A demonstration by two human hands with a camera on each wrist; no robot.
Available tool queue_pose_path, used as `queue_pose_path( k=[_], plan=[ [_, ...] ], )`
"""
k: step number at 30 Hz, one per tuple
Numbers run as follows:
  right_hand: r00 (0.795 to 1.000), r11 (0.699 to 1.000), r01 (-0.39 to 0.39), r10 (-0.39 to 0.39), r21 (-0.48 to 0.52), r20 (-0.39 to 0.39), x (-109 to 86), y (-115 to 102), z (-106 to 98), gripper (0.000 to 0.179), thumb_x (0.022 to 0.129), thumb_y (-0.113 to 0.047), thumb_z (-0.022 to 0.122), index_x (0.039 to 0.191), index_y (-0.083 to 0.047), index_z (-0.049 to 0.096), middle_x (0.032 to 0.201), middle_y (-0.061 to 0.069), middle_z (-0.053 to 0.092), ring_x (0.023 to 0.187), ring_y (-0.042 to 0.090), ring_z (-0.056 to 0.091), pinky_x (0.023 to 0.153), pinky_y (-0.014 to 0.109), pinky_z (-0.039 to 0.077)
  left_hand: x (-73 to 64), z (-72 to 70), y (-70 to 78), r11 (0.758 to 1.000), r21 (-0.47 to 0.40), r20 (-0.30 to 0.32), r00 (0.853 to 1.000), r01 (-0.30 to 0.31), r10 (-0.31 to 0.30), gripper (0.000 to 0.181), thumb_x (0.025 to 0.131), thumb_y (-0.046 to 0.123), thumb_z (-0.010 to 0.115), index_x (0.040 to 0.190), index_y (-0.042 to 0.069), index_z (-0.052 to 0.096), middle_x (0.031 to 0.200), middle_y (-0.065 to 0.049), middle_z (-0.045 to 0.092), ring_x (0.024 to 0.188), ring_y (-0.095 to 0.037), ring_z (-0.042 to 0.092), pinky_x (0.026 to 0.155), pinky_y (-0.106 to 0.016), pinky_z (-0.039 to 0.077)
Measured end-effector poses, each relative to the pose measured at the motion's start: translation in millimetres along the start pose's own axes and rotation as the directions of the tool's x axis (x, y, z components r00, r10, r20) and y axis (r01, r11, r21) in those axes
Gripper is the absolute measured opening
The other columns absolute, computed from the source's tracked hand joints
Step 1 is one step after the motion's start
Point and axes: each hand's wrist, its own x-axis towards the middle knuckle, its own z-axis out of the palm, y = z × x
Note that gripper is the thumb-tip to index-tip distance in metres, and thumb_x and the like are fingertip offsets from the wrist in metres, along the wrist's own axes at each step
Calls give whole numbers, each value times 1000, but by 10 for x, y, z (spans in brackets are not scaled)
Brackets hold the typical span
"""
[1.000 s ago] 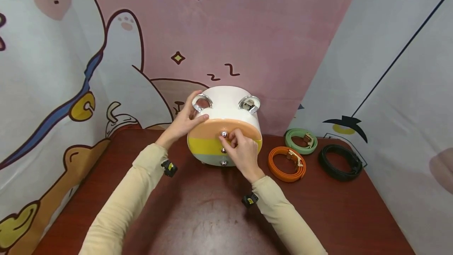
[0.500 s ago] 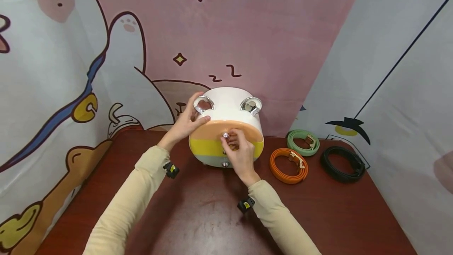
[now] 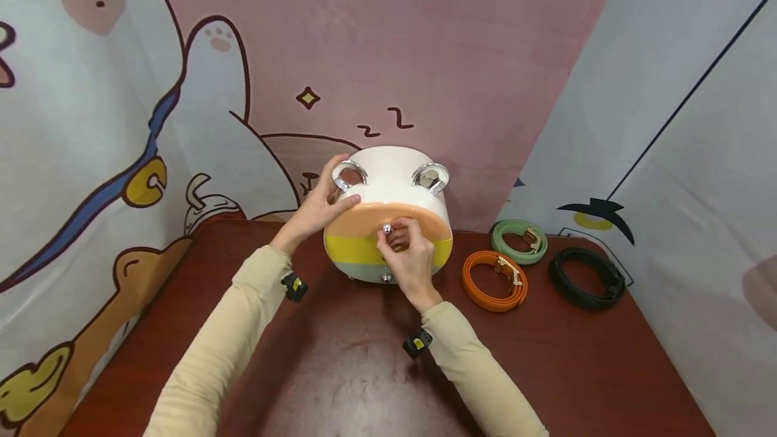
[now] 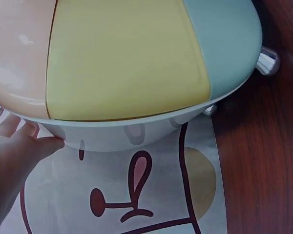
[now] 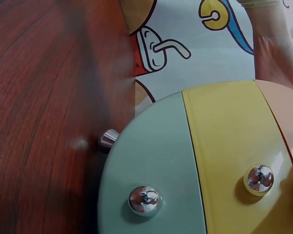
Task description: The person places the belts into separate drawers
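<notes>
A small rounded drawer cabinet (image 3: pixel 394 177) stands at the back of the table, its front banded in orange, yellow and green. Two silver ear-shaped rings top it, the left ring (image 3: pixel 349 177) and the right ring (image 3: pixel 430 178). My left hand (image 3: pixel 314 211) holds the cabinet's upper left side, thumb and fingers around the left ring. With thumb and index finger my right hand (image 3: pixel 414 258) pinches the silver top knob (image 3: pixel 387 228) on the orange drawer (image 3: pixel 358 221). The right wrist view shows the yellow drawer's knob (image 5: pixel 259 180) and the green drawer's knob (image 5: pixel 145 200). All drawers look closed.
Right of the cabinet lie three coiled belts: a green belt (image 3: pixel 519 242), an orange belt (image 3: pixel 494 281) and a black belt (image 3: pixel 586 279). A cartoon-printed cloth (image 3: pixel 461 79) hangs right behind the cabinet and along the sides of the brown table (image 3: pixel 358 369).
My right hand has shifted slightly left, its thumb and index finger closing in around the top knob. The middle knob is now hidden in the head view. My left hand stays on the cabinet.
</notes>
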Motion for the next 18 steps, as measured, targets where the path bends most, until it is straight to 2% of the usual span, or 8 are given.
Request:
queue_pose_path(
  k=[3, 5, 7, 11, 14, 18],
  plan=[
    [1000, 1000, 7, -7, -13, -12, -6, -19, 1, 28, 75, -2, 78, 95, 1, 58, 71, 5, 67, 56, 14, 63, 49, 23, 51, 2, -20, 47, 999, 30, 4, 1000, 19, -19, 77, 94, 9, 63, 153, 20, 14, 138, -15, 45, 125, -25, 46, 102, -45, 35],
    [1000, 999, 17, -18, -31, -10, -28, -39, -11, 27, 76, -3, 77, 95, 0, 58, 70, 4, 67, 55, 13, 63, 48, 22, 50, -22, -20, 123, 999, 36, 10, 999, 41, -41, 77, 94, 9, 63, 153, 20, 15, 136, -18, 47, 118, -28, 50, 96, -46, 40],
    [999, 999, 33, -33, -38, -7, -44, -58, -22, 26, 76, -4, 77, 94, 0, 59, 69, 3, 66, 54, 12, 62, 48, 22, 49, -39, -25, 213, 998, 35, 17, 999, 50, -51, 77, 94, 8, 63, 152, 16, 14, 133, -23, 48, 115, -32, 52, 93, -49, 41],
    [998, 998, 55, -55, -29, -9, -73, -89, -49, 27, 75, -3, 78, 94, 0, 59, 67, 4, 66, 53, 13, 61, 46, 23, 49, -44, -23, 323, 999, 30, 30, 999, 43, -44, 78, 93, 2, 63, 152, 9, 13, 133, -32, 46, 117, -41, 49, 97, -57, 37],
    [998, 998, 59, -59, -17, -13, -102, -112, -75, 28, 74, -2, 79, 94, 0, 60, 67, 5, 65, 52, 14, 61, 45, 24, 48, -16, -31, 239, 998, 51, 33, 999, 38, -40, 79, 93, 3, 63, 152, 9, 12, 132, -31, 47, 116, -38, 51, 98, -55, 37],
    [998, 998, 69, -69, -12, -7, -141, -150, -106, 30, 73, 0, 79, 95, 0, 60, 66, 5, 65, 50, 13, 59, 43, 23, 47, 7, -54, 92, 993, 103, 25, 997, 63, -66, 80, 94, 9, 64, 153, 19, 12, 118, -23, 57, 92, -30, 57, 82, -43, 45]
  ],
)
